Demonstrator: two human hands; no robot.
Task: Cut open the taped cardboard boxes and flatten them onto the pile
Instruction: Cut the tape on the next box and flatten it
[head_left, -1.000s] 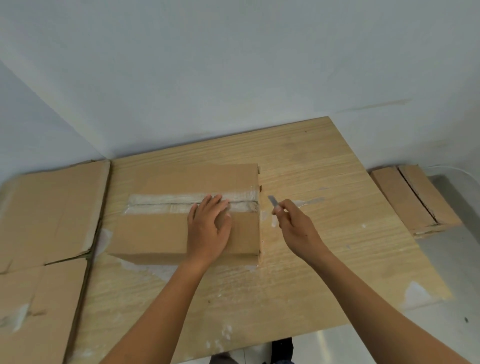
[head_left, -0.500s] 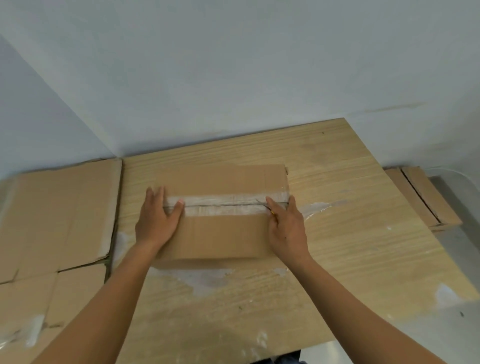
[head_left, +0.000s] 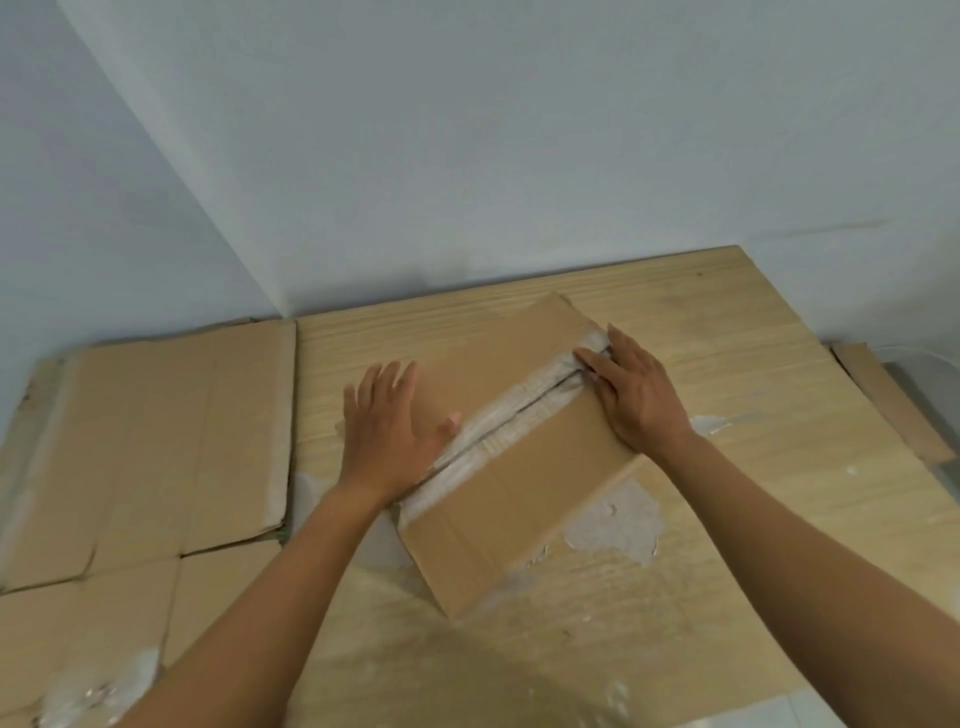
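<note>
Box (head_left: 498, 519) (tape apparently slit) beneath left hand (head_left: 387, 431), right hand (head_left: 636, 395); both spread flat.

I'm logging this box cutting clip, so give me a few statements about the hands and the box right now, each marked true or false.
1. The left hand and the right hand both lie flat on the cardboard box. True.
2. The box sits square to the edge of the table. False: it lies at a diagonal.
3. A dark slit runs along the tape seam. True.
4. The right hand grips a knife. False: its fingers are straight, and no knife shows.
5. Flattened cardboard lies left of the box. True.
</note>
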